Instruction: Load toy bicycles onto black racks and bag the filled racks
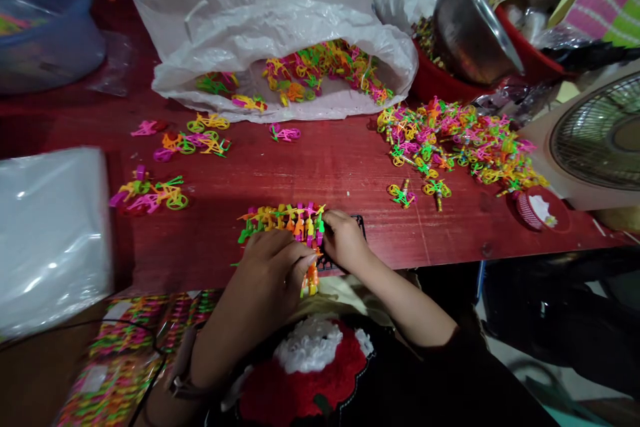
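Observation:
Small neon plastic toy bicycles stand packed side by side in a row [283, 223] on a black plastic rack [331, 265] at the near edge of the red wooden table [350, 173]. My left hand [277, 267] lies over the near end of the row, its fingers pressed against the bicycles. My right hand [345, 240] grips the row's right end, beside the rack. Most of the rack is hidden under my hands and the bicycles. Loose bicycles lie in a large heap [450, 143] to the right and in small groups [150, 193] to the left.
A white plastic sack [250, 33] spills more bicycles at the back. Behind it tilts a steel bowl [470, 30] on a red basin [435, 80]. A fan [600, 133] stands at the right, a blue tub [45, 20] at back left, and a stack of clear bags [50, 233] at the left.

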`<action>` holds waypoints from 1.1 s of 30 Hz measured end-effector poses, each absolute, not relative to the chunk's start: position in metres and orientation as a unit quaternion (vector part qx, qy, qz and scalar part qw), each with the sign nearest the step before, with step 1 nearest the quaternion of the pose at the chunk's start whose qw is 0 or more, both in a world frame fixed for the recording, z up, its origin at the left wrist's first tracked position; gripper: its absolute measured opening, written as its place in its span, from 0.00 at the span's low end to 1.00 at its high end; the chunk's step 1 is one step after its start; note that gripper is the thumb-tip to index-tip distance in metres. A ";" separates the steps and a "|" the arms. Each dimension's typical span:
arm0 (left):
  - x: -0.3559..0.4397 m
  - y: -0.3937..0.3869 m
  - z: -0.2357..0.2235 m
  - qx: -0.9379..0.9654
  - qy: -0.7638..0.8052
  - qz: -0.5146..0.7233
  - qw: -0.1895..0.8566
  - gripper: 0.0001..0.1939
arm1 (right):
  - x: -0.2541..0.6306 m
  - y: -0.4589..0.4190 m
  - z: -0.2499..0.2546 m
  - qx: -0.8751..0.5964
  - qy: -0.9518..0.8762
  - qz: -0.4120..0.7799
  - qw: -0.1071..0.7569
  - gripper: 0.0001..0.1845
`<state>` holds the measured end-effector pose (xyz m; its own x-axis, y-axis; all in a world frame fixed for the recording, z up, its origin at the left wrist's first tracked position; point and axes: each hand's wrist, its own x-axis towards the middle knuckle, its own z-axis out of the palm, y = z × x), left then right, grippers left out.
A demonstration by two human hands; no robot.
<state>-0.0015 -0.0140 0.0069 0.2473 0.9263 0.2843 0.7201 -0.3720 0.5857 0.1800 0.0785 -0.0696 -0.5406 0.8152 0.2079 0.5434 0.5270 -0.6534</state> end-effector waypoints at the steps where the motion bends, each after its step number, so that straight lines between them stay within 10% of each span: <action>1: -0.001 -0.014 0.009 0.770 0.535 0.298 0.176 0.09 | 0.180 0.078 -0.070 -0.409 -0.834 0.268 0.256 0.12; 8: -0.004 0.010 0.036 0.769 0.532 0.323 0.148 0.08 | 0.182 0.077 -0.074 -0.410 -0.803 0.316 0.295 0.08; 19: 0.003 0.093 0.039 0.874 0.465 0.024 0.137 0.13 | 0.182 0.078 -0.074 -0.408 -0.799 0.323 0.301 0.07; 33: -0.009 0.087 0.027 0.862 0.469 0.098 0.163 0.18 | 0.237 0.106 -0.042 -0.363 -0.820 0.324 0.302 0.18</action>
<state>-0.0094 0.0874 0.0268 0.5399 0.8416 0.0170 0.7776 -0.5064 0.3728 0.2373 0.1063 -0.0424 -0.5544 0.7904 0.2607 0.3986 0.5271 -0.7505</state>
